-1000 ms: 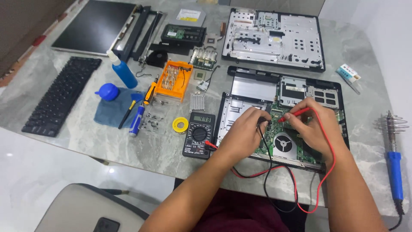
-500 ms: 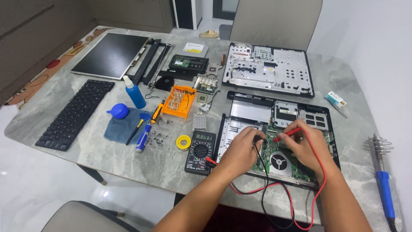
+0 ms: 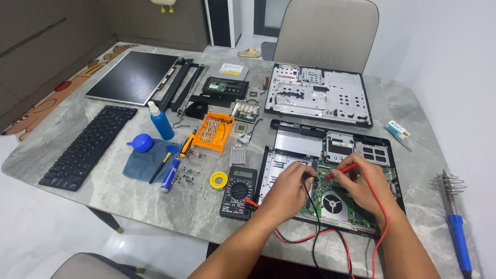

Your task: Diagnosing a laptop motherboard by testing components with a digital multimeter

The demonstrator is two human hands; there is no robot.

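An opened laptop base with a green circuit board and round fan lies at the table's front right. My left hand grips a black test probe, tip down on the board. My right hand grips a red test probe, angled onto the board just beside it. Red and black leads run back to a black multimeter lying left of the base.
An orange screwdriver-bit case, blue bottle, blue cloth, yellow tape roll and loose screws lie left of the multimeter. A keyboard, screen panel, laptop cover and soldering iron lie around. A chair stands behind.
The camera has tilted up and drawn back, showing more of the table and the chair. Both hands stay on the board with their probes, barely shifted.
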